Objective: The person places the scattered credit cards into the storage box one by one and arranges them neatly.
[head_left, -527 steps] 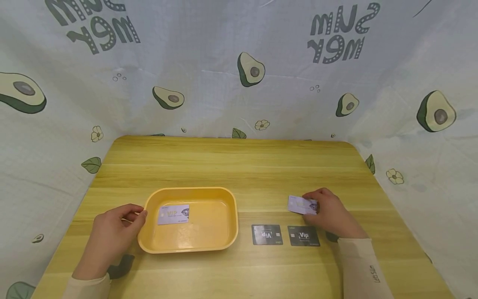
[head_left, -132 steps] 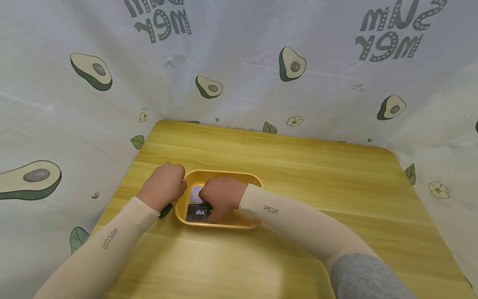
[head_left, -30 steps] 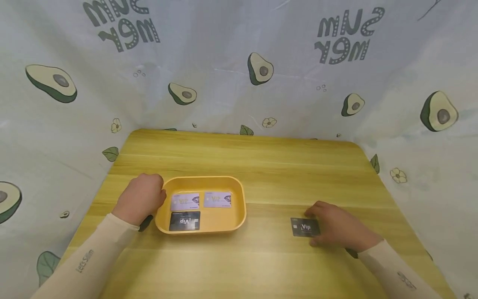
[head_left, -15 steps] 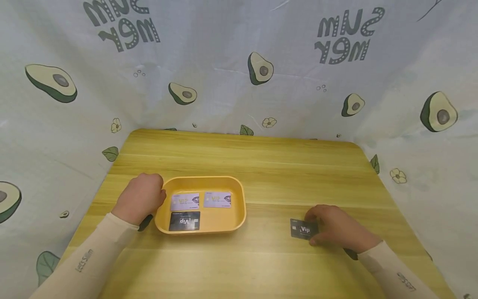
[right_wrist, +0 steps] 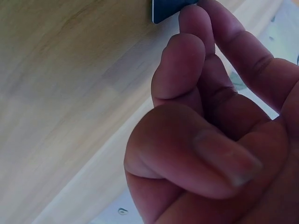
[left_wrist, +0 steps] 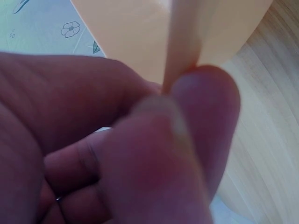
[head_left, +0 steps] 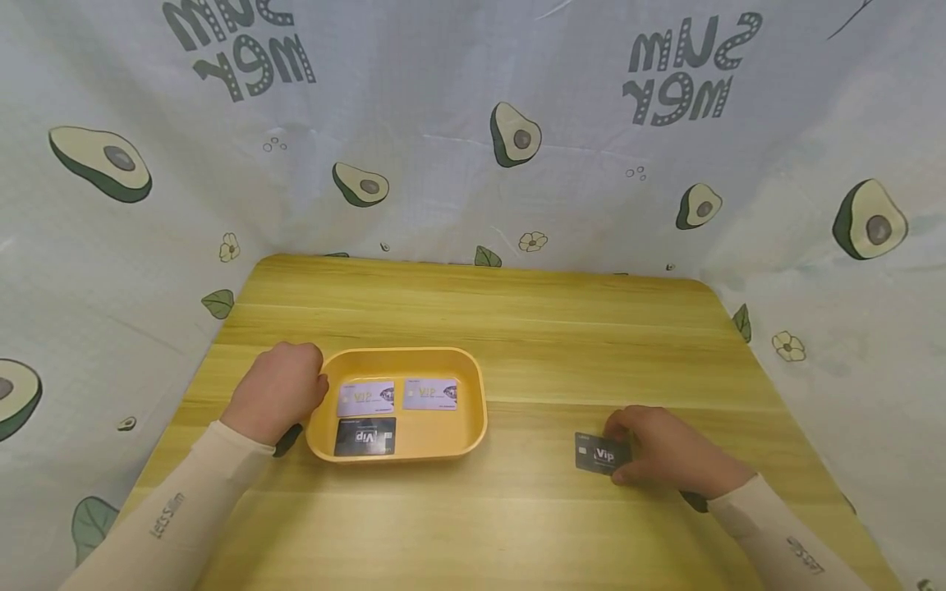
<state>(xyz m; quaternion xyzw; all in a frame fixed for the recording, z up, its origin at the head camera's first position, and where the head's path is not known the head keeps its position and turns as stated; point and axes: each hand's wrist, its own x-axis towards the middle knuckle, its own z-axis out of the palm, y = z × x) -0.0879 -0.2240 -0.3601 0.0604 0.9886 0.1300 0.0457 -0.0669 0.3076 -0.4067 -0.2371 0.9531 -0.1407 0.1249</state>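
Note:
A yellow plastic tray [head_left: 473,439] stands left of centre on the table. My left hand [head_left: 277,394] pinches its left rim between thumb and fingers; up close, the left wrist view shows the tray's rim [left_wrist: 182,42] there. Two pale purple VIP cards, one on the left [head_left: 366,398] and one on the right [head_left: 431,394], lie flat in the tray. Below the left one lies a black VIP card [head_left: 365,437]. To the right, my right hand [head_left: 665,450] holds another black VIP card [head_left: 597,453] by its right end. Only a corner of this card [right_wrist: 169,9] shows in the right wrist view.
The wood-grain table [head_left: 517,525] has rounded far corners. A pale cloth [head_left: 436,98] printed with avocados and lettering hangs behind the table and at both sides.
Since the oldest frame, a second purple card and a black card have come into the tray, which sits slightly farther back. Over the last second, the held black card has tilted slightly.

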